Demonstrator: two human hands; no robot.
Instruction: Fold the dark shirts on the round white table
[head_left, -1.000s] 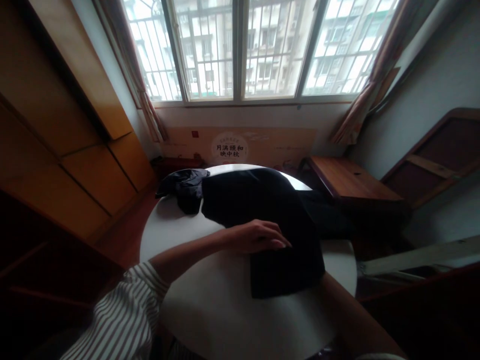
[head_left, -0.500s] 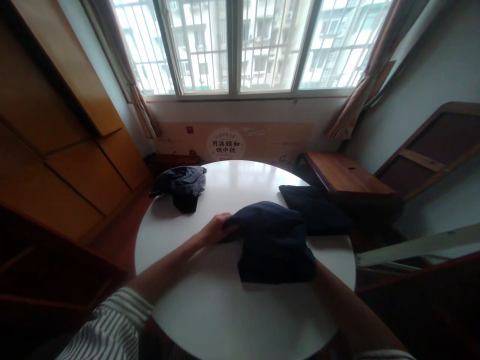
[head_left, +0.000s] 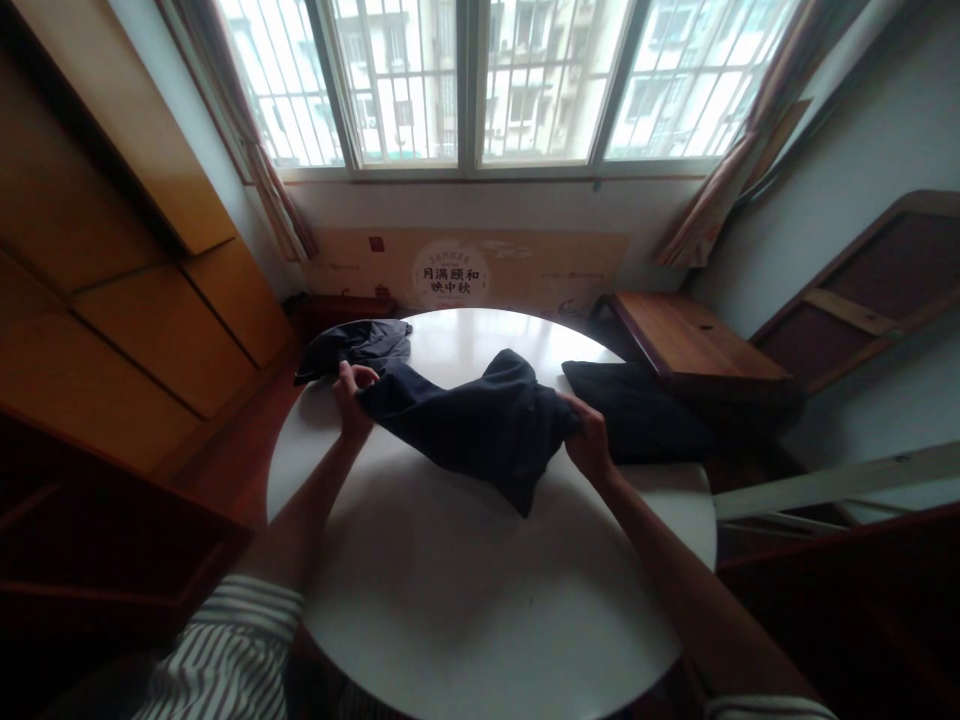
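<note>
A dark navy garment (head_left: 465, 415) stretches between my two hands above the white round table (head_left: 465, 590); its exact kind does not show. My left hand (head_left: 354, 398) pinches its left end, close to a crumpled dark grey garment (head_left: 367, 340) at the table's far left. At the other end, my right hand (head_left: 589, 435) has its fingers closed on the cloth. The middle sags, and one corner points down toward the tabletop. Just beyond my right hand lies a flat dark folded cloth (head_left: 634, 410), partly over the table's right edge.
A wooden side table (head_left: 697, 340) stands behind on the right, near a leaning wooden frame (head_left: 862, 290). Yellow-brown cabinets (head_left: 142, 330) line the left side. Barred windows (head_left: 465, 90) fill the back wall above a printed cardboard panel (head_left: 517, 265).
My left hand has moved left and away from me, and my right hand has come out from behind the navy garment. The garment went from a draped heap to being stretched sideways.
</note>
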